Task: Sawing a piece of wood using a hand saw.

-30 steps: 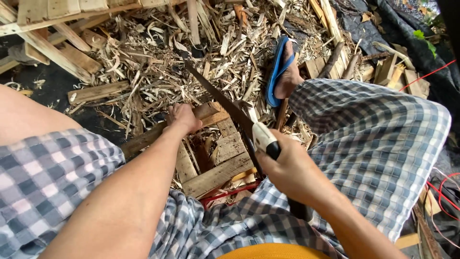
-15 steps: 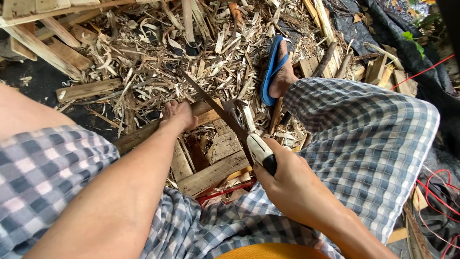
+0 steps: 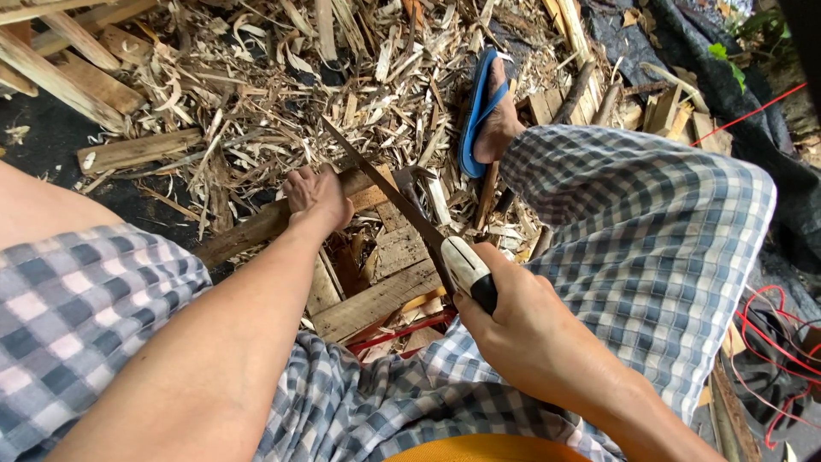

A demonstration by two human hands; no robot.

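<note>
While the person sits with both knees spread under checked cloth (image 3: 633, 257), the right hand (image 3: 522, 329) lies nearest the camera, at about five o'clock from the centre of the view. Its fingers are curled fully round the white and black handle (image 3: 469, 269) of a hand saw (image 3: 389, 195), a firm closed grip. The dark blade runs from that handle up toward eleven o'clock, its tip ending over the shavings.

Beyond it, at about ten o'clock from the handle, the left hand (image 3: 318, 198) presses down on a long wooden stick (image 3: 256, 229). The fingers are bent over the top of the stick, palm down, holding it against the ground; how far they wrap beneath cannot be told. The stick lies slanted, running from eight o'clock toward two o'clock, and the blade crosses it just beside the left hand.

Below the stick, between the knees, flat pallet boards (image 3: 376, 299) lie side by side.

Farther out, at one o'clock, a foot in a blue sandal (image 3: 479, 111) rests on the litter. A wide heap of wood shavings (image 3: 256, 77) covers the ground at twelve o'clock, with loose planks (image 3: 60, 68) at ten o'clock. Red cord (image 3: 774, 342) lies at four o'clock.
</note>
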